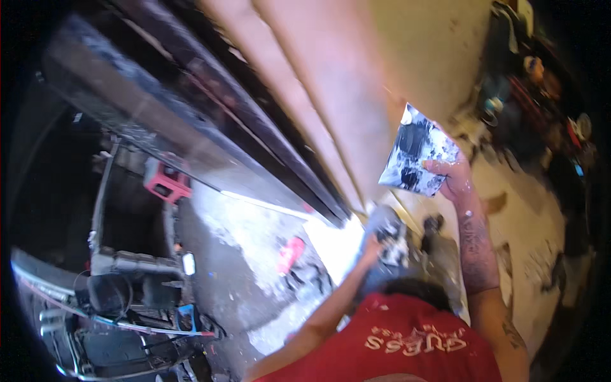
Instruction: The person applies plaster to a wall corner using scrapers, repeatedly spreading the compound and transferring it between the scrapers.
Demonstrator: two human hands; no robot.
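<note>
My right hand grips a flat, four-sided plate by its near right edge, the thumb lying across its face. White paste is smeared over the plate, with dark patches showing between. My left hand is low near my legs, beside a white-and-dark smeared patch. Blur hides its fingers, and I cannot tell whether it holds anything. Past the plate rises a pale wall, next to a dark frame with long parallel edges.
A red plastic stool or crate stands on the left, near dark metal-framed chairs. A red shoe-like item lies on the white-stained floor. Piled clutter fills the far right.
</note>
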